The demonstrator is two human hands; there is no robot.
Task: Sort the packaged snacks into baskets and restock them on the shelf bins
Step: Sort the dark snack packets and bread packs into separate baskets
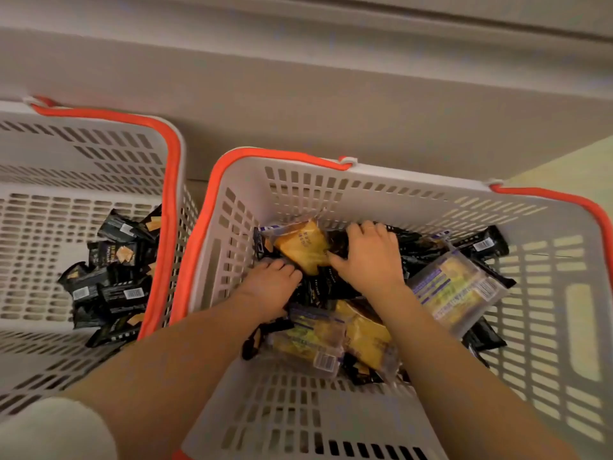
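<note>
Nearest the camera, two bare forearms reach down into the right basket, a grey slotted one with orange handles that holds a mixed heap of snacks. The left hand is buried among black packets at the heap's left edge, fingers curled down into them; whether it actually grips one I cannot tell. The right hand lies spread, fingers fairly wide, over black wrappers, its thumb touching the clear-wrapped yellow cake that lies between the two hands. That cake's long axis runs diagonally, near-right to far-left, and the right hand is closer to taking it. More purple-labelled cake packs lie to the right and near side. Well to the left, the left basket holds only black cracker packets, so black packets likely travel leftward. Beyond both baskets runs a plain pale wall base.
</note>
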